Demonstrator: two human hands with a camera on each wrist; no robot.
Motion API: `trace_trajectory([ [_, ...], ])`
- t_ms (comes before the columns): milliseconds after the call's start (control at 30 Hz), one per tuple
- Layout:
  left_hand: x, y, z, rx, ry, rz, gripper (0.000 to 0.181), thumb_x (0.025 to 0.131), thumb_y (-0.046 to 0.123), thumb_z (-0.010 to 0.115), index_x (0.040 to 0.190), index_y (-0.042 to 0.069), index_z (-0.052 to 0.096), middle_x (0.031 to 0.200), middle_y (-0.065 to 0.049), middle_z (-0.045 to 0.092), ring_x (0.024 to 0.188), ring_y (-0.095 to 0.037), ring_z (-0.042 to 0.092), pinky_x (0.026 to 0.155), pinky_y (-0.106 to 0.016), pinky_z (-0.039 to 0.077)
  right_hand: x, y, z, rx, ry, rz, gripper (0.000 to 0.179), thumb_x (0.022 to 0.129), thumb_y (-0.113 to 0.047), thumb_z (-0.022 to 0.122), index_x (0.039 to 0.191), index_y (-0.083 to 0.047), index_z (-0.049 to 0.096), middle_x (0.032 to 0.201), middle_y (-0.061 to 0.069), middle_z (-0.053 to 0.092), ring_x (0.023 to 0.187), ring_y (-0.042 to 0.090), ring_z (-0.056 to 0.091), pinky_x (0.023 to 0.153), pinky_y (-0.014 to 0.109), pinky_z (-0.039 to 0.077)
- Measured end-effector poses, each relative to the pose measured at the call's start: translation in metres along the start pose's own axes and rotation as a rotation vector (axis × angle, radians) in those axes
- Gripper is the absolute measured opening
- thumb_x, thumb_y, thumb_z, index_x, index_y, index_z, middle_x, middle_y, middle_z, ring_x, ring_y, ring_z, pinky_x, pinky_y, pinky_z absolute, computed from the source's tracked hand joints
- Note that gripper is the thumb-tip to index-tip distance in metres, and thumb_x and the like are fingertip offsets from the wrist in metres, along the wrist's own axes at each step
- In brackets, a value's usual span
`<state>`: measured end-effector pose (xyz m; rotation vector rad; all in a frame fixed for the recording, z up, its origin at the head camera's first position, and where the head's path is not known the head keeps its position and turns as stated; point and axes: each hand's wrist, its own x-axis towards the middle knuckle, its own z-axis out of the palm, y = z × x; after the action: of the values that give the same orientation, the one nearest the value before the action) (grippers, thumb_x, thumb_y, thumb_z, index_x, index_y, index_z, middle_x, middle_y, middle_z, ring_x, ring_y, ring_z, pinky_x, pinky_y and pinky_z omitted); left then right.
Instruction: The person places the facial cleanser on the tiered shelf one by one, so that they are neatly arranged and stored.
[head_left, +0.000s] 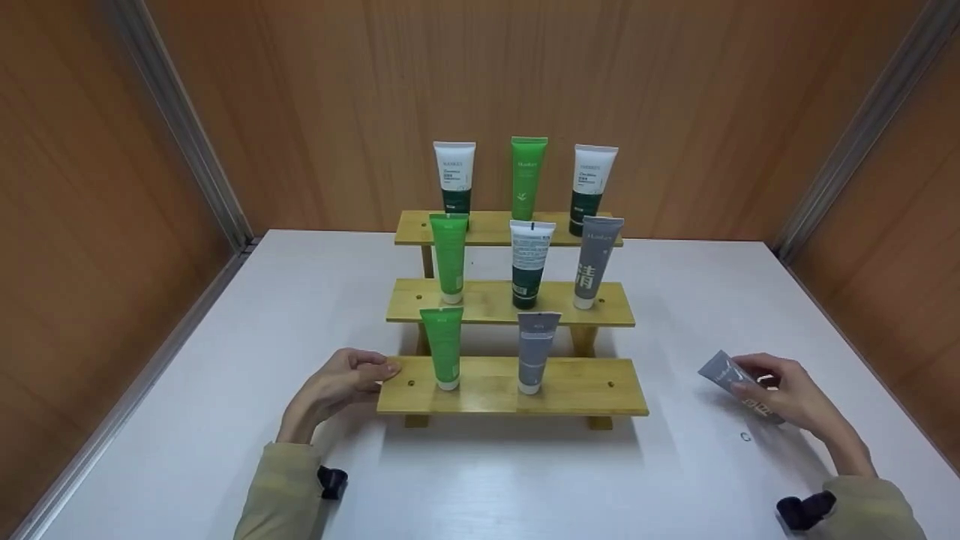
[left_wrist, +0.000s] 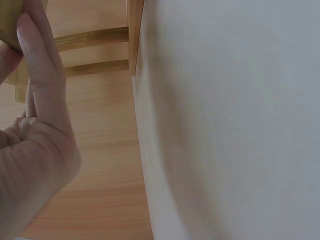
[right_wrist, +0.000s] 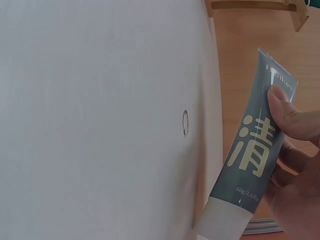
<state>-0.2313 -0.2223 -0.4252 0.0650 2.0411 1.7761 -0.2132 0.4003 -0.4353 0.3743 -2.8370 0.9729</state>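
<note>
A three-step wooden display stand (head_left: 472,405) stands mid-table. At the left end of its lowest step, my left hand (head_left: 343,386) pinches the board, thumb on top and fingers beneath; the left wrist view shows these fingers (left_wrist: 42,75) against the wood. To the right of the stand, my right hand (head_left: 787,394) holds a grey squeeze tube (right_wrist: 252,145) with a white cap, tilted, crimped end up. On the lowest step a green tube (head_left: 444,349) and another grey tube (head_left: 536,352) stand on their caps, with bare board to their right.
The middle step bears a green tube (head_left: 450,259), a white-and-dark-green tube (head_left: 529,262) and a grey tube (head_left: 598,262). Up top are two white-and-dark-green tubes (head_left: 454,176) around a green one (head_left: 529,176). A small ring mark (head_left: 745,436) shows on the white table (head_left: 525,487). Wooden panels enclose it.
</note>
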Motion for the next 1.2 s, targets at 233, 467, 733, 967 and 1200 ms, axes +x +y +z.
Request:
trace_trajectory([
  [233,-0.001,0.000,0.000,0.011,0.020,-0.004,0.051,0.094,0.021,0.069,0.128,-0.013,0.053,0.100,-0.003,0.073,0.089,-0.013,0.072,0.081,-0.027,0.061,0.003,-0.010,0.001,0.025,0.021,-0.019,0.040,0.088,-0.005,0.075,0.124,0.006,0.063,0.111,0.017,0.068,0.086,-0.009,0.052,0.075,0.011,0.049],
  [467,0.000,-0.001,-0.001,0.014,-0.001,0.009,0.053,0.094,0.020,0.068,0.131,-0.015,0.051,0.103,-0.004,0.072,0.091,-0.013,0.072,0.084,-0.028,0.062,0.004,-0.019,0.002,0.029,0.014,-0.012,0.041,0.089,-0.008,0.075,0.125,0.006,0.062,0.115,0.020,0.066,0.088,-0.010,0.051,0.077,0.010,0.049],
  [733,0.001,-0.002,-0.001,0.012,-0.007,0.004,0.051,0.095,0.019,0.067,0.130,-0.015,0.052,0.101,-0.003,0.072,0.091,-0.013,0.073,0.086,-0.030,0.062,0.007,-0.031,0.004,0.049,0.032,-0.051,0.038,0.089,-0.007,0.075,0.125,0.003,0.064,0.111,0.009,0.066,0.089,-0.009,0.053,0.079,0.009,0.049],
  [967,0.001,-0.002,-0.001,0.010,-0.014,0.009,0.048,0.095,0.020,0.067,0.128,-0.013,0.054,0.100,-0.003,0.073,0.089,-0.013,0.073,0.084,-0.029,0.062,0.010,-0.043,0.007,0.071,0.034,-0.066,0.039,0.091,-0.009,0.074,0.126,0.001,0.063,0.111,0.002,0.064,0.091,-0.008,0.054,0.082,0.007,0.049],
  [1200,0.001,-0.001,0.000,0.016,-0.009,0.013,0.046,0.095,0.020,0.067,0.126,-0.012,0.056,0.101,-0.003,0.072,0.087,-0.012,0.072,0.082,-0.028,0.062,0.014,-0.058,0.010,0.089,0.060,-0.087,0.037,0.090,-0.008,0.075,0.124,0.001,0.063,0.108,-0.003,0.063,0.092,-0.007,0.054,0.083,0.005,0.047],
])
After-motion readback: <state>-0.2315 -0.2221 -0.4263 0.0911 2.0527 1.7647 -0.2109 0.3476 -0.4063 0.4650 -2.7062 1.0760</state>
